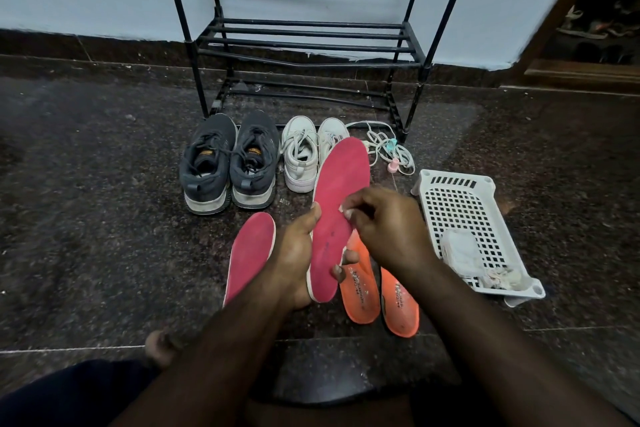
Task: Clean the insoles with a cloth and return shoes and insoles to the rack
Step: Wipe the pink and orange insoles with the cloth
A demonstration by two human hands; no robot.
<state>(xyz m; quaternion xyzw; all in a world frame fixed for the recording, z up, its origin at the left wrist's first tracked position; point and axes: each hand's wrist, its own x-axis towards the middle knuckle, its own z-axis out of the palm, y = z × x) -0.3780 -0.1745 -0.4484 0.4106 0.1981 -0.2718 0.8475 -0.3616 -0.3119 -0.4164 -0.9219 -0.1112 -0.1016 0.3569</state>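
Dark stone floor (pixel 86 184), empty rack (pixel 304 42) by wall. Left hand (pixel 298 253) gripping pink insole (pixel 337 215); right hand (pixel 388 222) pinching small white cloth (pixel 347 212) on it. Cleaning probably early: other insoles, both shoe pairs not yet returned.

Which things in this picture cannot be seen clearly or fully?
Head view:
- Right hand: its fingers pinch something small and white on the held pink insole; too small to identify.
- Orange insoles: front ends hidden by hands and pink insole.
- Second white shoe: mostly hidden behind that insole.
- Rack: top cut off by the edge.
- Basket: contents blurred.
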